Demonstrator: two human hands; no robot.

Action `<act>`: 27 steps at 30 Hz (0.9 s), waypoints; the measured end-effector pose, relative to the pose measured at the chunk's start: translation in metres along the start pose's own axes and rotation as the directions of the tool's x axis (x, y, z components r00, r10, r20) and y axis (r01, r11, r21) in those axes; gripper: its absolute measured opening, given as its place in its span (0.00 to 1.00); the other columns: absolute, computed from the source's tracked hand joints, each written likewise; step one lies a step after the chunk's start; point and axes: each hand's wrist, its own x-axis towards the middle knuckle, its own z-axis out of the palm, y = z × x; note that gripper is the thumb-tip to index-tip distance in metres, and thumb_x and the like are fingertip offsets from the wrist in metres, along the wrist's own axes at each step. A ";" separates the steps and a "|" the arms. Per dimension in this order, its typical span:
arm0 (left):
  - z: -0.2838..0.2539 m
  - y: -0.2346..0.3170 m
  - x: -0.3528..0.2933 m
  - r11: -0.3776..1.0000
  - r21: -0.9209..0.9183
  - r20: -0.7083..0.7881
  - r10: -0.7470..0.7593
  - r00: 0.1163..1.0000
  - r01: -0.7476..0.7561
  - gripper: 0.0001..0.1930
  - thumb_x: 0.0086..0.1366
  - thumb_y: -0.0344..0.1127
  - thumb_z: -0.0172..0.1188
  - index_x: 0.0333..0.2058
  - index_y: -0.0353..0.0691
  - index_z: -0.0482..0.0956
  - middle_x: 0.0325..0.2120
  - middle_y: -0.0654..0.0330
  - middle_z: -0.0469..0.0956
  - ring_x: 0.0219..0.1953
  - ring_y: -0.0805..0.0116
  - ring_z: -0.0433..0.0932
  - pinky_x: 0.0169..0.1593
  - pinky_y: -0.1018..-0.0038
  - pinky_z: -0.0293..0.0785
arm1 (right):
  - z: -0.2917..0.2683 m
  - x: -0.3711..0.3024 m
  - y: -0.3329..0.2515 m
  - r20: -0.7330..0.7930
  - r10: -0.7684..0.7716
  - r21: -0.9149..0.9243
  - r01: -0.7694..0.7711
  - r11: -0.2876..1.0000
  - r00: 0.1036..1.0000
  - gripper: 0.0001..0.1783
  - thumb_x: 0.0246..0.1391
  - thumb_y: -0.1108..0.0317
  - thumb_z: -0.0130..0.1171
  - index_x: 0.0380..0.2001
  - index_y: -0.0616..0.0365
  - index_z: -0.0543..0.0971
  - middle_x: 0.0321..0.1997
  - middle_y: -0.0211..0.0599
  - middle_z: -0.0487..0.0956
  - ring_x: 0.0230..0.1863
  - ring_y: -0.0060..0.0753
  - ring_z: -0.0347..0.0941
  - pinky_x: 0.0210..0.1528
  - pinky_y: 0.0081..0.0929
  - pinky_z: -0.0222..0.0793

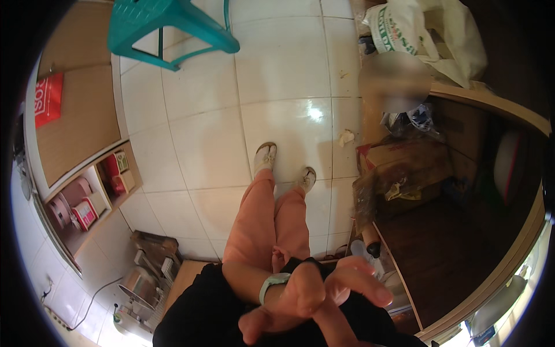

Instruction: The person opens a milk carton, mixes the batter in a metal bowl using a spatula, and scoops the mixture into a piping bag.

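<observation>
Close below the view, my left hand (292, 301) has a pale green band (274, 284) round its wrist. Its thumb sticks out toward the lower left and a finger points up at the view; no object shows in it. Beside it on the right, my right hand (355, 280) has its fingers apart, one stretched to the right, and also holds nothing. The two hands overlap around the right wrist; whether they touch is unclear. A few small fingertips (281, 257) show just beyond, over the salmon-coloured trousers (250, 234); whose they are is hard to tell.
A teal plastic stool (173, 29) stands far left on white floor tiles (283, 58). Left is a wooden shelf unit (81, 121) with boxes; nearer, a metal fan-like appliance (140, 286). On the right, an open wooden cabinet (451, 254) holds a cardboard box (404, 162), below a white bag (457, 40).
</observation>
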 end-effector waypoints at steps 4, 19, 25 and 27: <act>-0.006 0.011 -0.015 0.977 0.147 -0.086 0.171 0.982 -0.157 0.29 0.64 0.66 0.37 0.43 0.42 0.50 0.31 0.73 0.76 0.49 0.55 0.63 0.58 0.51 0.47 | -0.001 -0.001 0.002 -0.004 0.019 -0.038 -0.020 0.999 1.000 0.17 0.54 0.67 0.56 0.47 0.59 0.72 0.35 0.39 0.78 0.38 0.31 0.75 0.43 0.29 0.70; -0.143 0.040 -0.276 0.735 -0.237 -0.971 -0.162 -0.175 0.635 0.15 0.71 0.44 0.41 0.44 0.38 0.64 0.42 0.54 0.72 0.44 0.67 0.70 0.47 0.68 0.67 | -0.006 -0.023 0.015 -0.017 0.073 -0.036 -0.074 0.997 0.997 0.18 0.51 0.67 0.58 0.46 0.58 0.73 0.37 0.40 0.78 0.39 0.32 0.75 0.44 0.30 0.71; -0.176 0.033 -0.326 0.277 -0.094 -0.984 0.119 -0.132 0.956 0.15 0.70 0.43 0.43 0.43 0.37 0.67 0.39 0.53 0.73 0.41 0.63 0.73 0.44 0.66 0.69 | -0.009 -0.030 0.019 -0.009 0.114 -0.025 -0.114 0.993 0.993 0.18 0.50 0.66 0.59 0.45 0.58 0.74 0.38 0.40 0.78 0.40 0.32 0.75 0.45 0.30 0.71; -0.179 0.028 -0.334 0.117 -0.066 -0.982 0.169 -0.085 0.991 0.14 0.69 0.43 0.43 0.43 0.37 0.68 0.38 0.52 0.74 0.41 0.62 0.73 0.42 0.66 0.69 | -0.009 -0.030 0.019 -0.010 0.124 -0.020 -0.124 0.992 0.992 0.18 0.50 0.66 0.59 0.45 0.58 0.74 0.38 0.40 0.79 0.40 0.32 0.75 0.45 0.30 0.71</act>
